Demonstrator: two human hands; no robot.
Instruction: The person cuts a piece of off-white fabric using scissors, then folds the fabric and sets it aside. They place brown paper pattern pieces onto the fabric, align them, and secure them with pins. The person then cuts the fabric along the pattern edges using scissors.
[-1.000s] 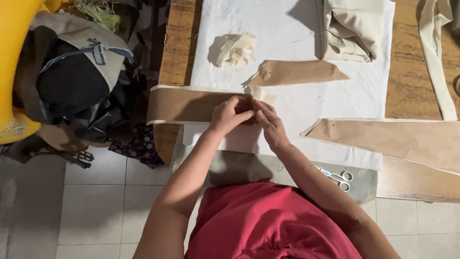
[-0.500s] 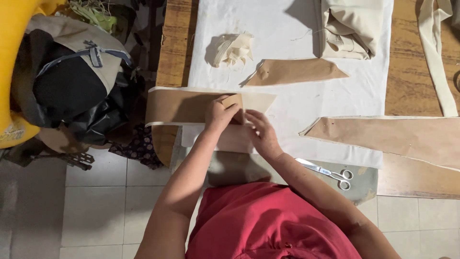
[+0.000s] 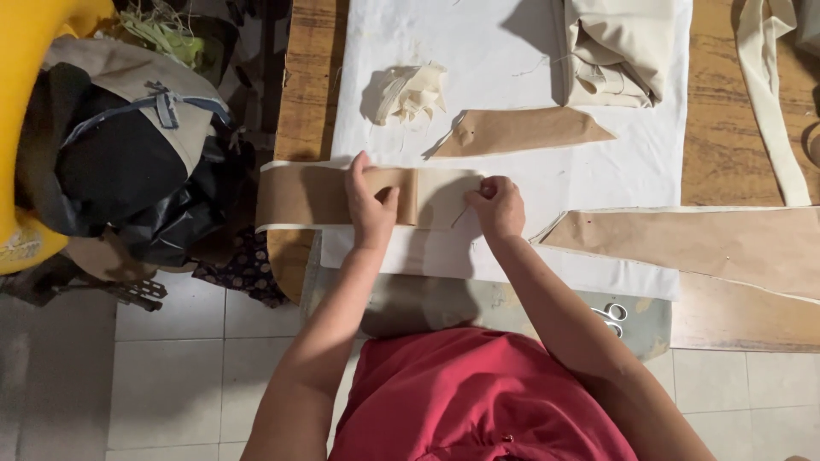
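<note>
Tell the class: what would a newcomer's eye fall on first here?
Probably the two hands at the centre: the left hand presses flat on a brown paper strip, and the right hand pinches its pale end. Beneath lies a white cloth on the wooden table; scissors sit at its near edge.

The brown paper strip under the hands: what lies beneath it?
Beneath the brown paper strip lies cream fabric, its edge showing along the strip's borders, on the white cloth. The left hand presses it flat; the right hand pinches at its end. What is directly under the palms is hidden.
</note>
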